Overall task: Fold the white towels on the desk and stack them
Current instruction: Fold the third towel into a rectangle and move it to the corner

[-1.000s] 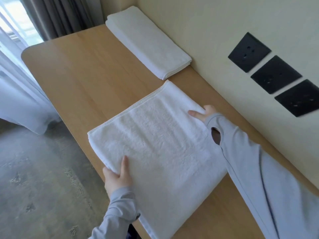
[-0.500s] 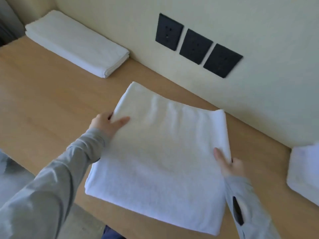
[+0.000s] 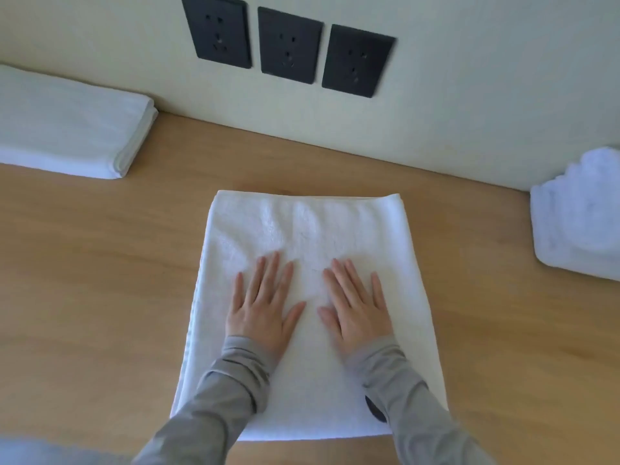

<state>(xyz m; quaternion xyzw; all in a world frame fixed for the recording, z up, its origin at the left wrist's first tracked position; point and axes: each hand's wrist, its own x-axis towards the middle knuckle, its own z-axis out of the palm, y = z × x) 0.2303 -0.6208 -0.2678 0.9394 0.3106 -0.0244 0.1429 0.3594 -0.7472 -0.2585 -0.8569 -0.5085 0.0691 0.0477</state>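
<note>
Flat hands press plush towel — rectangular.

Nothing can be read: the black wall sockets show only pin holes, and the towel below them is plain white, without visible label or mark.
</note>
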